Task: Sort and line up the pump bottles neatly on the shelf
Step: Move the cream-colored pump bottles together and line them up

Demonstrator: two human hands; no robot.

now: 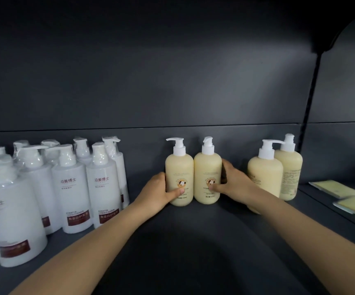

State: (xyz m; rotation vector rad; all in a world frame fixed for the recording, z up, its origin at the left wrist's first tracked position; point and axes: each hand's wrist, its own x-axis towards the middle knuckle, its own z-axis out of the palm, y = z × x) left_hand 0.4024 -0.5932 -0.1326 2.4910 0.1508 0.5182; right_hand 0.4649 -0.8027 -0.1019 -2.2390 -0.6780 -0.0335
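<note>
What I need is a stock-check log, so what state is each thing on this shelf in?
left cream bottle: upright, label forward, gripped by left hand.
right cream bottle: upright, label forward, gripped by right hand.
far cream bottles: upright, unheld, staggered.
white bottles: upright, pumps film-wrapped, clustered.
yellow packets: lying flat.

A cream-yellow plastic pump bottle [179, 175] stands upright on the dark grey metal shelf [183, 241], touching a matching second bottle [207, 173] on its right. The left hand [158, 193] grips the first and the right hand [234, 182] grips the second. Left of this pair stand white shrink-wrapped conditioner bottles [70, 188]. To its right are two more cream-yellow bottles [265, 175], then flat yellow packets [338, 189].
</note>
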